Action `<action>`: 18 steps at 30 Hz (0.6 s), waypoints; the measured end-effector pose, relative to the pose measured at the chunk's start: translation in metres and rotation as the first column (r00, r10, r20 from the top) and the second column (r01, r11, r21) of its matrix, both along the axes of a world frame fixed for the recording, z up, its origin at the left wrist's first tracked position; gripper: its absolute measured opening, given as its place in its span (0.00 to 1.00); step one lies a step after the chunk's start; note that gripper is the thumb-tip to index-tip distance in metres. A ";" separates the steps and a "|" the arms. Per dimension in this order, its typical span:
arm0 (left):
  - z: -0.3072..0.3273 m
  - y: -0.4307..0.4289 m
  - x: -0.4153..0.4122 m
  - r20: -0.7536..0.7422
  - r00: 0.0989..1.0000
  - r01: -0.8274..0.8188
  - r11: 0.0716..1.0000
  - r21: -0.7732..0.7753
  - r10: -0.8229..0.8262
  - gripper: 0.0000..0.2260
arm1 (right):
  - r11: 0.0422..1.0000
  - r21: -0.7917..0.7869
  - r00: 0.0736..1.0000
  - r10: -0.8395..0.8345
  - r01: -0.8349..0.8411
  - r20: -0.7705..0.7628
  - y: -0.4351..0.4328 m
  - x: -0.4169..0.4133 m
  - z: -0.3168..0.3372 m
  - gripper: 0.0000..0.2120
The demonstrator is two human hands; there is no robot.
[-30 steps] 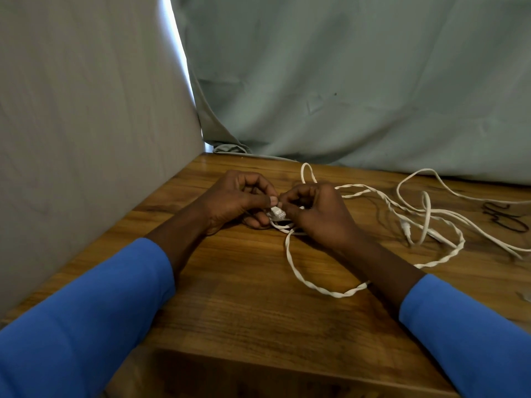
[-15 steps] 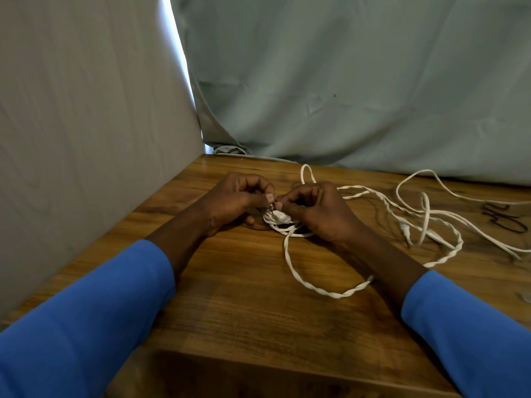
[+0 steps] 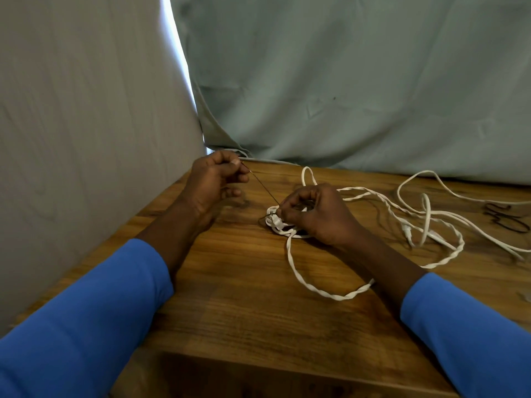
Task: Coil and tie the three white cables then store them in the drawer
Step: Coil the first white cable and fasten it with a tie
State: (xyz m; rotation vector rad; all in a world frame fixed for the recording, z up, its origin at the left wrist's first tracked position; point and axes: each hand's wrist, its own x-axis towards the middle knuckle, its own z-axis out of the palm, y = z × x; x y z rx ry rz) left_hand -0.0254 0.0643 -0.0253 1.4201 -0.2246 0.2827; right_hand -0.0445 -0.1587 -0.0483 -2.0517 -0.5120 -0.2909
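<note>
- Two hands work mid-table; the brown wooden table [image 3: 244, 311] lies bare toward its near edge, and a grey cloth wall [image 3: 86, 139] crowds its left edge.
- Left hand [image 3: 212, 182] has pulled far-left off the coil, thumb and forefinger pinching a thin dark wire tie [image 3: 263, 186], now taut.
- Right hand [image 3: 319, 214], fingers curled, grips the small white coiled cable [image 3: 280, 225] and hides the tie's other end.
- Loose white cables [image 3: 425, 214] sprawl right, cut off by the frame.

Small white coil [image 3: 275, 223], thin dark tie [image 3: 263, 186] stretched from it, loose white cables [image 3: 425, 214] beside.
</note>
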 end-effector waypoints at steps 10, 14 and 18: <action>0.004 0.010 0.006 -0.113 0.990 -0.119 0.915 -0.385 0.081 0.10 | 0.999 -0.037 1.000 0.017 -0.018 -0.014 0.002 0.001 -0.002 0.01; -0.001 0.004 0.001 0.038 0.984 -0.178 0.979 0.105 0.174 0.08 | 0.998 -0.050 1.000 0.031 -0.031 0.003 0.002 0.001 -0.003 0.01; -0.005 -0.003 -0.009 0.173 0.984 -0.098 0.677 0.729 -0.045 0.14 | 0.998 -0.042 0.999 0.040 -0.040 -0.002 0.000 0.001 -0.004 0.01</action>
